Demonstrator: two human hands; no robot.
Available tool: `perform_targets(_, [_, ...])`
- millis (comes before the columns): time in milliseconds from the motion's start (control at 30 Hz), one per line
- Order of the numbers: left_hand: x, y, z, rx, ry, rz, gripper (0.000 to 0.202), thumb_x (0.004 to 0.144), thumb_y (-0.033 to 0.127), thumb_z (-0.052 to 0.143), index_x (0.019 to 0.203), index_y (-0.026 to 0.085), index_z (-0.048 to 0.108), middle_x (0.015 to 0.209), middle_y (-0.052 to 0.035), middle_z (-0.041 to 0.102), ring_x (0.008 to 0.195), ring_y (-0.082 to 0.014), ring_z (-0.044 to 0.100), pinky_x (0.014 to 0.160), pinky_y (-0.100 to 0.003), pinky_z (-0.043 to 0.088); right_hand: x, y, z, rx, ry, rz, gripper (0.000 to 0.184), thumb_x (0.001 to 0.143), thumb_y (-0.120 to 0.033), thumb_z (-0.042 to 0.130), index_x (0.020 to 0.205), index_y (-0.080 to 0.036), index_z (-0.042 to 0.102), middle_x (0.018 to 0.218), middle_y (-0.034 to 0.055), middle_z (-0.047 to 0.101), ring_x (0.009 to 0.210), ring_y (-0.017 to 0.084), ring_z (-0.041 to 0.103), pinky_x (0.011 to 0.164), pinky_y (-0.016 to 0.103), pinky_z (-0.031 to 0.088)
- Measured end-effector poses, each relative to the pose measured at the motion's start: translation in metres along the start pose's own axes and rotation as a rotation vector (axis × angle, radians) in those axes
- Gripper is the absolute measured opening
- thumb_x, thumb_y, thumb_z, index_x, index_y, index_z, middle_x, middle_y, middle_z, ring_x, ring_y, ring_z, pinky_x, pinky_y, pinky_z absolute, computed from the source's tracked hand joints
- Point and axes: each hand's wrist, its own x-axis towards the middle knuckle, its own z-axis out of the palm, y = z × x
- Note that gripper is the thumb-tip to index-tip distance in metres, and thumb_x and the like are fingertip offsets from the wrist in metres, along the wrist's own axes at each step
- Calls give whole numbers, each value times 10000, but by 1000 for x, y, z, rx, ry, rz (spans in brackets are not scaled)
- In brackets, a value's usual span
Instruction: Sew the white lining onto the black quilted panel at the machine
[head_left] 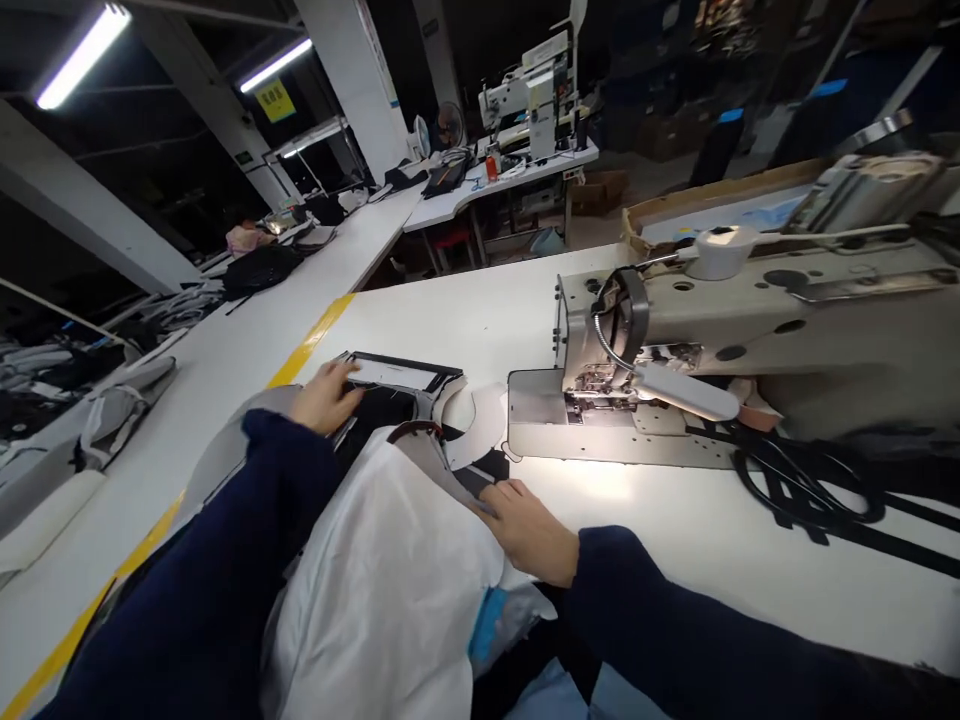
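The left hand [324, 397] lay flat with its fingers on a black-edged fabric panel [397, 374] on the white desk [465, 310], its grip loose and closed on nothing. The right hand [529, 530] pressed down on a white and grey fabric piece [390, 560] at the desk's near edge, fingers spread, grasping nothing. Just beyond both stood the sewing machine [750, 330], its lamp lighting the metal plate [540, 410]

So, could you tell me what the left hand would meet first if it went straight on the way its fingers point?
The left hand already touches the black-framed panel. Going on along it, it would probably meet the sewing machine, though depth is unclear.
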Motion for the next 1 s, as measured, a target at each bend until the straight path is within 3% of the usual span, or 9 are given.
perform_targets(33, [1, 33, 5, -60, 26, 126, 461, 905, 349, 485, 1338, 199, 429, 1313, -30, 497, 1160, -166, 520, 1009, -296, 410, 3, 0, 2, -34, 4, -11, 445, 807, -52, 480, 1248, -104, 517, 939, 112, 503, 843, 243, 448, 706, 386, 404])
perform_targets(100, [1, 101, 30, -185, -21, 398, 524, 872, 383, 552, 1334, 167, 433, 1318, -65, 507, 1199, -182, 492, 1044, -301, 397, 8, 5, 7, -73, 27, -27, 348, 838, -82, 493, 1175, -125, 568, 905, 95, 509, 810, 232, 440, 670, 367, 392])
perform_targets(167, [-1, 156, 63, -64, -172, 440, 544, 825, 421, 619, 1300, 190, 488, 1286, -93, 534, 1165, -252, 519, 967, -378, 459, 12, 18, 10, -91, 68, -58, 222, 824, -95, 524, 1015, -124, 634, 895, 101, 525, 828, 243, 441, 673, 373, 391])
perform_targets(233, [-3, 184, 90, -19, -175, 395, 526, 795, 414, 663, 1254, 193, 531, 1286, -107, 532, 1109, -304, 544, 853, -406, 507, 13, 38, 8, -96, 104, -86, 127, 823, -104, 530, 843, -122, 655, 895, 120, 539, 871, 261, 440, 706, 390, 395])
perform_targets(433, [-38, 175, 120, 37, 55, 353, 529, 805, 189, 573, 1302, 57, 453, 1337, -192, 479, 1109, -334, 497, 925, -464, 455, -21, 91, -23, -103, 169, -91, 287, 961, -134, 374, 1082, -143, 634, 869, 102, 528, 782, 211, 409, 620, 335, 341])
perform_targets(567, [-68, 180, 151, -52, 300, 545, 460, 808, 127, 500, 1268, 117, 485, 1287, -97, 559, 1219, -247, 457, 1101, -433, 302, -54, 82, -37, -81, 192, -29, 278, 985, -154, 348, 1049, -140, 618, 832, 81, 512, 734, 198, 402, 599, 333, 336])
perform_targets(667, [-62, 178, 163, -88, 372, 581, 407, 839, 142, 466, 1244, 162, 501, 1330, -77, 519, 1252, -224, 426, 1133, -445, 234, -59, 69, -36, 48, 176, 117, 244, 999, -178, 351, 1043, -124, 584, 923, 90, 531, 799, 198, 445, 685, 352, 423])
perform_targets(867, [-11, 154, 147, -132, 615, 509, 312, 902, 207, 396, 1151, 125, 566, 976, -112, 535, 844, -197, 496, 754, -342, 447, -32, 69, -27, -23, 98, 59, 273, 955, -67, 319, 992, -61, 590, 982, 134, 529, 953, 251, 467, 876, 425, 453])
perform_targets(1000, [-12, 160, 140, 163, 440, 652, 305, 859, 115, 397, 1091, 109, 596, 829, -87, 541, 759, -213, 483, 665, -348, 406, -24, 73, -23, -132, 148, 2, 295, 947, -64, 331, 1055, -24, 602, 1013, 168, 542, 1040, 281, 468, 918, 460, 443])
